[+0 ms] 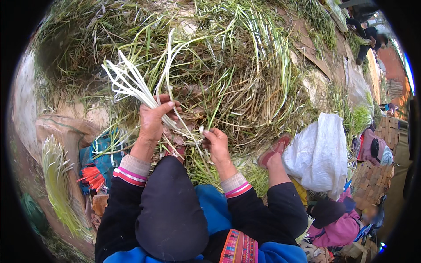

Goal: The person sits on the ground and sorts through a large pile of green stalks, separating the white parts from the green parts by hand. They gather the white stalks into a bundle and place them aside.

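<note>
My left hand [157, 113] is closed around a bundle of long white stalks [135, 82], whose tips fan out to the upper left. A looser stalk [168, 65] with a pale green end runs up beside the bundle and passes down between my hands. Just right of the bundle's lower ends is my right hand [213, 141], its thumb and fingers pinched on a thin leafy strand [201, 130]. Beneath both hands lies a wide heap of green and dried brown stalks [243, 108].
A finished-looking pile of pale stalks [57, 184] lies on sacking at left, near red strips [92, 177] on a blue bag [108, 154]. A white woven sack [317, 154] stands right of my foot [276, 151]. A person in pink [338, 227] sits at lower right.
</note>
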The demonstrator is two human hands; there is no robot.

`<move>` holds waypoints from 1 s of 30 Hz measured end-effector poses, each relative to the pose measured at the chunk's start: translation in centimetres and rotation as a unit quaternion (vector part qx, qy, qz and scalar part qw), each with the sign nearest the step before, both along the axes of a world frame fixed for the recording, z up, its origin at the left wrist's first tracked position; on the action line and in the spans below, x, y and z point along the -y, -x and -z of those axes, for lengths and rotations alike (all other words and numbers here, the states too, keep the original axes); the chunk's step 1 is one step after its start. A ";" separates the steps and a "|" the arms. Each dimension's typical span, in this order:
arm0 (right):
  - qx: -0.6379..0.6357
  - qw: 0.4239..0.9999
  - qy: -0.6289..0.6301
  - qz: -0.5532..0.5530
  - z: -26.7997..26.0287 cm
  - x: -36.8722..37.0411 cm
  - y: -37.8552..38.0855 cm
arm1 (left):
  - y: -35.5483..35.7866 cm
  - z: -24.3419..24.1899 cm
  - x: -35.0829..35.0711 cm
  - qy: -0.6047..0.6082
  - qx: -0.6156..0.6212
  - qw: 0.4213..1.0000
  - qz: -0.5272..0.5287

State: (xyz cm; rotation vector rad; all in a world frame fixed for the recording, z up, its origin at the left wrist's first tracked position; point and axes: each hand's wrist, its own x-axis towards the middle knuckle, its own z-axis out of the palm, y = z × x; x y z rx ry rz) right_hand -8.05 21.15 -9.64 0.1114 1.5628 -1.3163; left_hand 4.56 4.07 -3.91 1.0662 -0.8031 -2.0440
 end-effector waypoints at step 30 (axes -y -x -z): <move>-0.115 0.954 0.203 0.189 -6.2 6.9 4.1 | 0.6 -0.8 -0.4 -0.058 -0.043 0.989 0.130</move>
